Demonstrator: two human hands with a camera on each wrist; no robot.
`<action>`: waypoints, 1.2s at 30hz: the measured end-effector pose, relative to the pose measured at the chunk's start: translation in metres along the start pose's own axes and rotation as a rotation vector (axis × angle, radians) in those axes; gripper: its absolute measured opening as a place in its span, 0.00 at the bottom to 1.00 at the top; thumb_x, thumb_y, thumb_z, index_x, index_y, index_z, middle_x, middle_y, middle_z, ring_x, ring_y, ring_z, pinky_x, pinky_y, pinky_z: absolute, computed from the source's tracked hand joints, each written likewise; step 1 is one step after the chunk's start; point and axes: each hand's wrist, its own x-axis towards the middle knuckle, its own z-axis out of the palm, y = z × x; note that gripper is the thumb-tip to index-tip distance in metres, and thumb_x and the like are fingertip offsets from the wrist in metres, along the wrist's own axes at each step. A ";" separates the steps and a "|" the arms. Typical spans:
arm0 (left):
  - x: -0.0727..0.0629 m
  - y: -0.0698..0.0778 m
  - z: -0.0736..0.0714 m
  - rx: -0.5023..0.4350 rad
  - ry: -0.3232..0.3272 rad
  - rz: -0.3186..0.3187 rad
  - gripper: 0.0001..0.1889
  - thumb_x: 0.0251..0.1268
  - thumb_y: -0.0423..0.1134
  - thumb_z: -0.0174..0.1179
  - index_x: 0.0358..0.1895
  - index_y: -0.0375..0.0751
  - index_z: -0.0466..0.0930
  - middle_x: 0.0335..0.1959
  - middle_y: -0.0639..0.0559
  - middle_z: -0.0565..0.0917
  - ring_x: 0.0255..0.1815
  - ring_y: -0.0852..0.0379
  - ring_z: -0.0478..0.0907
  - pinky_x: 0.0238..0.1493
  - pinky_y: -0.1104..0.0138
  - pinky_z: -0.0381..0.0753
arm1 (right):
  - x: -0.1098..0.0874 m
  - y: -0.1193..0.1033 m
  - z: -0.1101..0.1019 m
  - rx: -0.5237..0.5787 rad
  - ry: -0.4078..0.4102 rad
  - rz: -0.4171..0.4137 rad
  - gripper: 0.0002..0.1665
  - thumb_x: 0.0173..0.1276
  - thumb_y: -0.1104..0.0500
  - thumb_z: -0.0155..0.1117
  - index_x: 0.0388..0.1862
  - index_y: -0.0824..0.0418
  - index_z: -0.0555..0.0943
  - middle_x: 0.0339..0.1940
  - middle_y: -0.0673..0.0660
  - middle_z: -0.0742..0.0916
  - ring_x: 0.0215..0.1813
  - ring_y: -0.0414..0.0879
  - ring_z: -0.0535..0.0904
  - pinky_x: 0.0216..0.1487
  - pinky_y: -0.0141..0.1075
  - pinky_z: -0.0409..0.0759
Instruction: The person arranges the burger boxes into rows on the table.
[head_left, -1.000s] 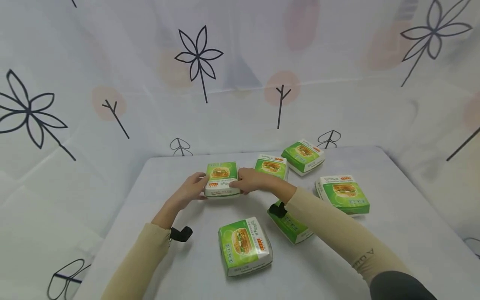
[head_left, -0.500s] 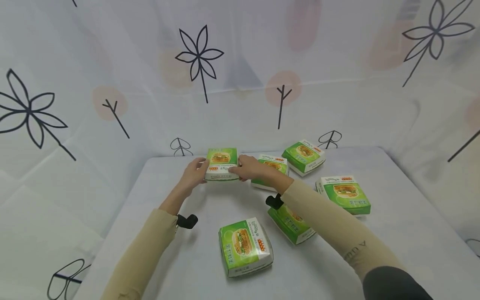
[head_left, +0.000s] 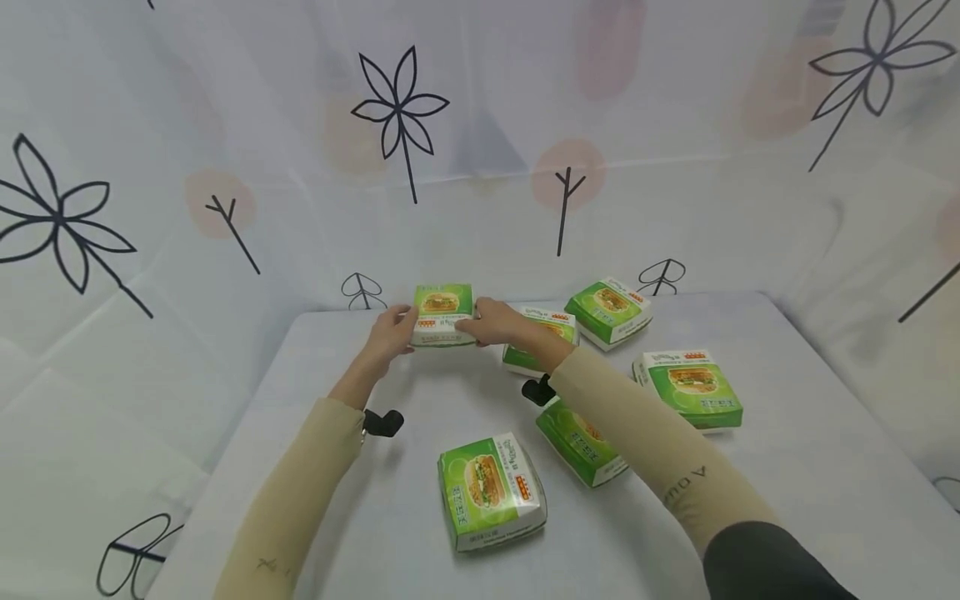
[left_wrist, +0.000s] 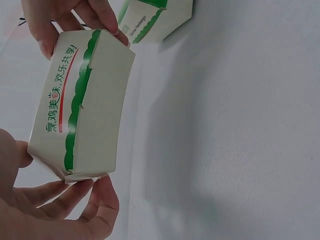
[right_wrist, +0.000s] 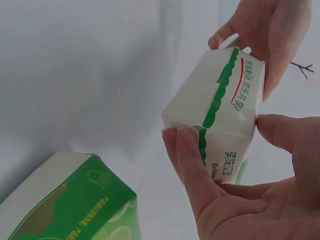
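A green and white hamburger box (head_left: 442, 314), with a burger picture on its lid, is held level over the far left part of the table. My left hand (head_left: 392, 333) grips its left end, thumb on one side and fingers curled under the other. At the right end, my right hand (head_left: 498, 323) pinches the box between thumb and fingers. In the left wrist view, the box's pale underside (left_wrist: 102, 110) shows, with a shadow on the white surface away from it. The right wrist view shows the right fingertips (right_wrist: 185, 142) pressed at a lower corner.
A matching box (head_left: 555, 319) sits just right of the held one, partly behind my right forearm. Others stand at the back right (head_left: 609, 310), right (head_left: 690, 387), middle (head_left: 573, 442) and front (head_left: 491, 492). A patterned cloth (head_left: 480, 225) hangs behind the table (head_left: 390, 542).
Both hands have carried the gripped box up and away, toward the table's far edge, slowing over the last half second. The other boxes have not moved.
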 end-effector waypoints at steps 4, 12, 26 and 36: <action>0.008 -0.004 0.002 -0.028 0.012 -0.017 0.34 0.83 0.56 0.43 0.80 0.38 0.56 0.74 0.36 0.68 0.62 0.42 0.78 0.61 0.55 0.82 | 0.002 -0.002 0.001 0.003 0.018 0.009 0.29 0.80 0.47 0.55 0.66 0.69 0.69 0.51 0.62 0.83 0.44 0.50 0.81 0.44 0.37 0.77; 0.022 -0.009 0.009 -0.069 0.044 -0.051 0.33 0.83 0.55 0.44 0.80 0.39 0.57 0.74 0.36 0.68 0.61 0.42 0.78 0.60 0.55 0.82 | 0.015 0.004 0.005 0.049 0.044 0.025 0.28 0.79 0.50 0.55 0.66 0.69 0.70 0.54 0.63 0.83 0.44 0.49 0.80 0.51 0.43 0.81; 0.032 -0.020 0.015 -0.070 0.020 -0.076 0.33 0.84 0.54 0.43 0.80 0.37 0.55 0.73 0.36 0.68 0.62 0.43 0.76 0.62 0.54 0.80 | 0.026 0.008 0.015 0.034 0.063 0.088 0.28 0.80 0.52 0.54 0.67 0.72 0.68 0.55 0.65 0.81 0.49 0.52 0.80 0.60 0.49 0.80; 0.042 -0.029 0.017 -0.052 0.000 -0.104 0.33 0.84 0.55 0.42 0.80 0.37 0.55 0.73 0.37 0.68 0.63 0.44 0.75 0.62 0.55 0.80 | 0.033 0.013 0.022 -0.020 0.075 0.113 0.24 0.79 0.52 0.53 0.61 0.71 0.71 0.50 0.63 0.81 0.44 0.49 0.77 0.58 0.47 0.80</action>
